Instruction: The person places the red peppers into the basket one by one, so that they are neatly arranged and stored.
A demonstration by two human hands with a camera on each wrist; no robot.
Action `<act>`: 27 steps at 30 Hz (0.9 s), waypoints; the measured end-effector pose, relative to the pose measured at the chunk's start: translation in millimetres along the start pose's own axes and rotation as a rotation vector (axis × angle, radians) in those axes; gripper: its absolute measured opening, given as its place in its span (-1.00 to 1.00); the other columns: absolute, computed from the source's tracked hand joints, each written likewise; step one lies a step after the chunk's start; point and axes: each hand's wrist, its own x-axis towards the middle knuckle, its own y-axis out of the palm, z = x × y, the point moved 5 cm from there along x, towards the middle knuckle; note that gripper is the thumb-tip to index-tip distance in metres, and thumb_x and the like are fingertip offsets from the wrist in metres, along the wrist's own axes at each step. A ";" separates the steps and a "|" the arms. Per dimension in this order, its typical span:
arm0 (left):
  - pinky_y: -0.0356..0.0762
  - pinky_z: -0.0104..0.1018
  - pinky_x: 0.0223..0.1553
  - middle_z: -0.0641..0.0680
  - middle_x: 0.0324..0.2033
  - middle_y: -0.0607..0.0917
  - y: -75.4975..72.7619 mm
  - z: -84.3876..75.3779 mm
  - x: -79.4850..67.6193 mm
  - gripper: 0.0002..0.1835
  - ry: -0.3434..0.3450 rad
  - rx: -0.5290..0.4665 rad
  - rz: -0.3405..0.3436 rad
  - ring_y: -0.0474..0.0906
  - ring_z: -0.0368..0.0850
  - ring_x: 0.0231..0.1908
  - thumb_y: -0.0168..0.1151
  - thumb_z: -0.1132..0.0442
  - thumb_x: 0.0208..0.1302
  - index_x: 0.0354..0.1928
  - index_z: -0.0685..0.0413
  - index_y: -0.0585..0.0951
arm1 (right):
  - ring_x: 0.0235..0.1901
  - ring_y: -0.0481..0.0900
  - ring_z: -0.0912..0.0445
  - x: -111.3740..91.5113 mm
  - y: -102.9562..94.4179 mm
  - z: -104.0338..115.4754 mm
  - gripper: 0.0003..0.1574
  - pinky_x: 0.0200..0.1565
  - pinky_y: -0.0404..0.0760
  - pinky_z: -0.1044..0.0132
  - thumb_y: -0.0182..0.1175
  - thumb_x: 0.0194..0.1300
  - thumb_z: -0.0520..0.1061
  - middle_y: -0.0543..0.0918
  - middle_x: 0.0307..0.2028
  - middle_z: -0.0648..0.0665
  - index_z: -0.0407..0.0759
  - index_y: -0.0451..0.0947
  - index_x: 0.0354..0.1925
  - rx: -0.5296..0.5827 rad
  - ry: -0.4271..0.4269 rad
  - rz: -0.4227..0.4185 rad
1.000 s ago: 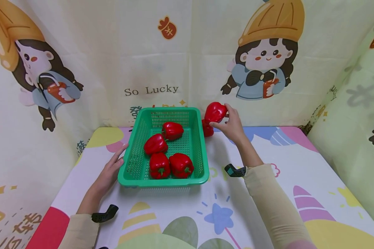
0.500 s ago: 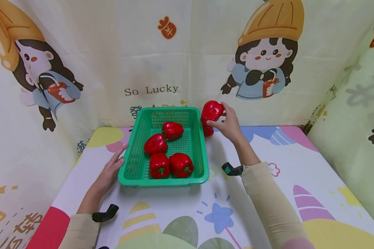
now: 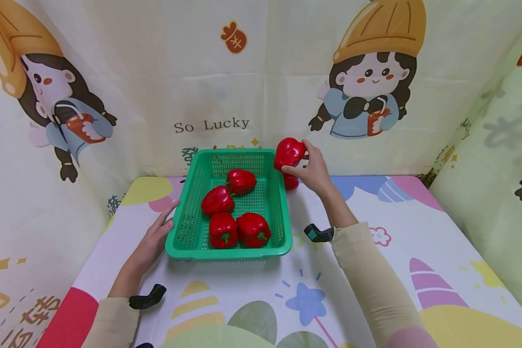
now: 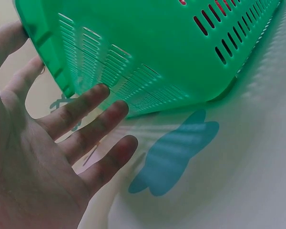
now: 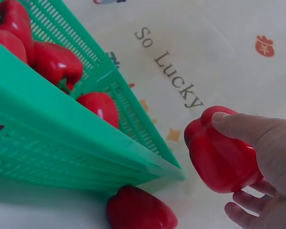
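My right hand (image 3: 314, 170) grips a red bell pepper (image 3: 289, 153) between thumb and fingers, raised at the far right corner of the green basket (image 3: 230, 254). In the right wrist view the held pepper (image 5: 222, 152) is apart from the basket's rim. Beneath it, another red bell pepper (image 5: 139, 210) lies on the table against the basket's outer right side. Several red bell peppers (image 3: 218, 200) lie inside the basket. My left hand (image 3: 151, 241) rests at the basket's left side, and in the left wrist view its fingers (image 4: 97, 126) are spread and fairly straight.
A patterned cloth covers the table (image 3: 330, 290). Printed curtain walls (image 3: 287, 87) stand right behind the basket and along both sides. Each wrist wears a small black device (image 3: 147, 297).
My right hand has moved left with the held bell pepper, from beside the basket toward its far right corner. The left hand and the basket stay in place.
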 end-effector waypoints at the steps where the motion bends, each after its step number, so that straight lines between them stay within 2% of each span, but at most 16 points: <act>1: -0.31 0.54 0.29 0.03 0.54 -0.11 0.1 -0.4 0.1 -0.42 0.000 0.001 0.000 -0.34 0.23 0.51 -0.26 -0.03 0.52 0.52 -0.38 -0.02 | 0.29 0.29 -0.07 0.2 0.7 0.8 0.24 0.04 0.63 -0.05 0.48 0.00 -0.04 0.24 0.36 -0.16 0.02 -0.02 0.49 0.001 0.001 0.003; 27: -0.33 0.55 0.29 0.06 0.54 -0.11 -0.2 -1.0 0.7 -0.41 -0.003 0.007 -0.002 -0.36 0.25 0.51 -0.24 -0.02 0.52 0.52 -0.35 -0.02 | 0.27 0.31 -0.05 5.7 16.8 6.6 0.21 0.02 0.64 -0.03 0.47 0.03 -0.03 0.28 0.31 -0.15 -0.05 -0.01 0.49 0.064 0.009 0.051</act>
